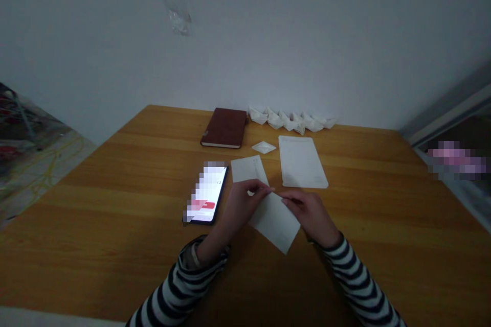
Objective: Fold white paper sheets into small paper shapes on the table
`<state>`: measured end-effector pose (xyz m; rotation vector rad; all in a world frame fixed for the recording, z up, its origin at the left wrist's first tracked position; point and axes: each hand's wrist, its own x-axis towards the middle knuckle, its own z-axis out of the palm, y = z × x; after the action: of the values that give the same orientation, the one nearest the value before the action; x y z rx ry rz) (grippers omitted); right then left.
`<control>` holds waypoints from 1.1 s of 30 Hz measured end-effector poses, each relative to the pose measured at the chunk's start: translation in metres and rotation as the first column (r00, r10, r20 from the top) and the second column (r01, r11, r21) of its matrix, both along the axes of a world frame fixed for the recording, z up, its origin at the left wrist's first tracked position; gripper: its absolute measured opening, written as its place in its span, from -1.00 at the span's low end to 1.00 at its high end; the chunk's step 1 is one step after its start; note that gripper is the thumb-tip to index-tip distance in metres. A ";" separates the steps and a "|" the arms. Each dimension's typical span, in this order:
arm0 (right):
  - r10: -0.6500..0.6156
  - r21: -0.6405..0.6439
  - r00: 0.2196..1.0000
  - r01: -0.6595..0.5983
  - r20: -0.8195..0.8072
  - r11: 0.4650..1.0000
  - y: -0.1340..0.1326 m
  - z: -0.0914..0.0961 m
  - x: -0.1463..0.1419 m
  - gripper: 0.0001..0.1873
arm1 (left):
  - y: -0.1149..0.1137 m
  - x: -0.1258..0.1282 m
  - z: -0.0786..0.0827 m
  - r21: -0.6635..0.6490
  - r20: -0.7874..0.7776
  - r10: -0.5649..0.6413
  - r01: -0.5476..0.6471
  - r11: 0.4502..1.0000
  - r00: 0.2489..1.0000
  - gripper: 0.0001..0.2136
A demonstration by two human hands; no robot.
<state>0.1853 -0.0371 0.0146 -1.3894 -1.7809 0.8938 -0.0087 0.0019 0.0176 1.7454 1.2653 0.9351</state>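
Between my hands is a sheet of white paper [276,222], tilted, its upper edge pinched from both sides. My left hand [247,202] grips the top left part between thumb and fingers. On the other side, my right hand [312,214] pinches the edge near the upper right. Beyond my left hand lies another piece of paper [247,167] with faint print, partly hidden by that hand; I cannot tell whether the two are joined. A lit phone [207,194] rests just left of my left hand.
A stack of lined paper [302,163] lies beyond my right hand. Behind it, several folded paper boats [286,120] stand in a row near the wall. A flat folded paper diamond [264,147] and a dark red notebook [225,127] lie on the wooden table [115,189].
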 end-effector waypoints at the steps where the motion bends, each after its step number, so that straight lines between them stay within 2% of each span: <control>1: -0.052 0.019 0.998 0.053 -0.040 0.998 0.000 0.000 -0.003 -0.81 | -0.003 0.003 -0.001 0.021 0.025 0.010 -0.010 1.000 1.000 -0.83; 5: -0.209 0.050 0.968 0.217 -0.137 0.975 -0.003 0.002 -0.016 -0.85 | -0.014 0.015 -0.006 0.121 0.081 0.015 -0.024 0.992 0.997 -0.86; 10: -0.286 0.059 0.948 0.296 -0.139 0.953 -0.005 0.003 -0.023 -0.90 | -0.017 0.018 -0.010 0.224 0.027 0.064 -0.069 0.972 0.998 -0.88; 16: -0.354 0.041 0.929 0.360 -0.107 0.932 0.000 -0.003 -0.005 -0.90 | -0.006 0.000 0.005 0.205 0.170 0.250 -0.282 0.937 0.953 -0.88; 19: -0.391 0.052 0.911 0.400 -0.134 0.915 0.005 -0.007 0.015 -0.87 | 0.005 -0.017 0.013 0.188 0.252 0.389 -0.439 0.879 0.886 -0.88; 22: -0.436 0.034 0.875 0.452 -0.212 0.891 0.009 -0.009 0.027 -0.82 | 0.015 -0.031 0.015 0.100 0.390 0.526 -0.603 0.792 0.755 -0.84; 25: -0.338 -0.039 0.860 0.351 -0.381 0.936 0.010 -0.009 0.018 -0.72 | 0.019 -0.033 0.010 -0.037 0.456 0.547 -0.599 0.800 0.702 -0.77; 27: -0.236 -0.131 0.819 0.197 -0.523 0.972 0.006 -0.010 0.002 -0.58 | 0.019 -0.028 0.003 -0.129 0.455 0.544 -0.552 0.824 0.705 -0.74; 29: -0.198 -0.247 0.749 0.047 -0.632 0.968 0.001 -0.015 -0.017 -0.51 | 0.017 -0.020 -0.005 -0.206 0.452 0.543 -0.509 0.836 0.708 -0.72; 31: -0.264 -0.360 0.671 -0.006 -0.693 0.933 -0.004 -0.022 -0.030 -0.55 | 0.016 -0.014 -0.012 -0.246 0.445 0.517 -0.455 0.856 0.731 -0.71; 33: -0.390 -0.434 0.603 0.079 -0.696 0.897 -0.007 -0.027 -0.035 -0.60 | 0.015 -0.011 -0.016 -0.218 0.417 0.444 -0.387 0.896 0.793 -0.73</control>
<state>0.1502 -0.0445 -0.0125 -1.1356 -0.7567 1.4439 -0.0193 0.0168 0.0015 1.0638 1.3696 1.3953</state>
